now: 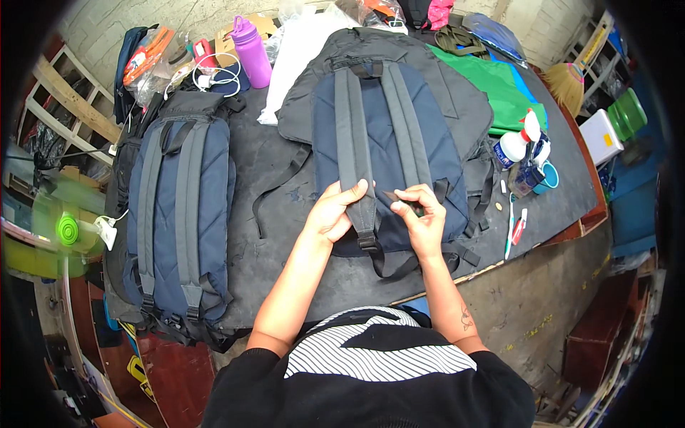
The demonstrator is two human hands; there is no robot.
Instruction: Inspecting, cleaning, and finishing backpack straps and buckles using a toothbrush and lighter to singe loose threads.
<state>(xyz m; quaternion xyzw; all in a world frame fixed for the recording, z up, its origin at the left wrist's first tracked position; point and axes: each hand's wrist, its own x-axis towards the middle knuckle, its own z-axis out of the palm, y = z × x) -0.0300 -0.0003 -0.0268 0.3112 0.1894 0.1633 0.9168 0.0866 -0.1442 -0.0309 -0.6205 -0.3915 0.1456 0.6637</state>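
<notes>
A navy backpack point(382, 135) with grey shoulder straps lies, strap side up, in front of me on the dark table. My left hand point(334, 209) is closed around the lower end of its left shoulder strap point(355, 143), just above the black buckle point(368, 241). Close beside it, my right hand point(422, 214) pinches a small dark pointed piece point(389, 195) between thumb and fingers; its kind is too small to make out. From the buckle a black webbing strap point(389, 274) loops down past the pack's lower edge.
Another navy backpack point(171, 207) lies at left. Behind the middle pack is a larger black bag point(364, 46). A purple bottle point(251, 53) stands far left. At right are a spray bottle point(515, 143), a blue mug point(546, 177), a toothbrush-like stick point(509, 228) and green fabric point(492, 85).
</notes>
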